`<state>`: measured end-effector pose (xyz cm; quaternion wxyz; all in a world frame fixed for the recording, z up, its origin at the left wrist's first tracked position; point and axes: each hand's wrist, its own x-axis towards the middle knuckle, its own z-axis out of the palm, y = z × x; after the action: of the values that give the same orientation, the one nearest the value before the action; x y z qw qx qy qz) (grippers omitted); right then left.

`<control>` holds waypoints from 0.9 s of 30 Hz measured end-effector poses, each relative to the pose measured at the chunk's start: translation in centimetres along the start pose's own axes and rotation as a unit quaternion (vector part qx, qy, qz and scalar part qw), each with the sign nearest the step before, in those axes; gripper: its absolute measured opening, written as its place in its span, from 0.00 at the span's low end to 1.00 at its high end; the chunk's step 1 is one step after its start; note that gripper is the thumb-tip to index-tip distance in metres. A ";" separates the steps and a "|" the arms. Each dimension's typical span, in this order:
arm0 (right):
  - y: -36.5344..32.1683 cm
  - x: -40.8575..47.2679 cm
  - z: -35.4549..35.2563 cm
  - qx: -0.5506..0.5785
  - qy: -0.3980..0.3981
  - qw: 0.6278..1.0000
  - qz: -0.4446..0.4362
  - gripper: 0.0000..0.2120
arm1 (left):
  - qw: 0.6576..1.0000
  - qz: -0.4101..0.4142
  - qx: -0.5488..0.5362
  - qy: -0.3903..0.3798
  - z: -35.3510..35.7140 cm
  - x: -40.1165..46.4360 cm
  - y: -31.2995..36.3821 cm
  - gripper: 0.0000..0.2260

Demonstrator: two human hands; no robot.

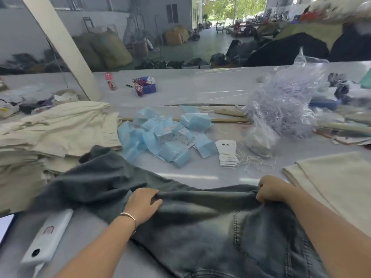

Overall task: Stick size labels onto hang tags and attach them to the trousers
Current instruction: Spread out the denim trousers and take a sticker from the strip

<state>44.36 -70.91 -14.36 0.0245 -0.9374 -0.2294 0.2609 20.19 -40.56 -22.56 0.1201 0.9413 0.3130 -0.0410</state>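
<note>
Across the table [200, 173], both hands grip the grey trousers [200, 217]: left hand [143, 203] and right hand [270, 190] clutching one folded edge. Tagging not begun, it seems; next comes a hang tag [226, 152].

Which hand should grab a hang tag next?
Probably right. The right hand grips the trousers almost directly below the hang tags; the left hand holds the waistband further left.

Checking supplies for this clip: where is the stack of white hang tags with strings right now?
The stack of white hang tags lies mid-table in the head view, right of the light blue label packets, beyond the grey denim trousers.
</note>
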 end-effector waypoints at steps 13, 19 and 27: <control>-5.3 2.4 6.8 -0.060 0.008 0.994 -0.088 0.49 | 0.849 -0.389 -0.358 0.018 0.8 -4.3 -2.3 0.33; -9.6 3.7 7.0 0.065 -0.030 0.993 -0.097 0.45 | 0.519 -0.343 -0.781 -0.058 0.5 -5.9 1.4 0.17; -8.6 4.0 0.9 0.380 -0.221 0.886 -0.147 0.25 | 0.590 -0.154 -0.792 0.007 -9.1 -5.7 3.0 0.11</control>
<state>43.36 -61.55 -15.61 0.3653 -0.7299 -0.2472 0.5222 17.42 -43.89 -12.31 0.8081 0.4125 0.3633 0.2117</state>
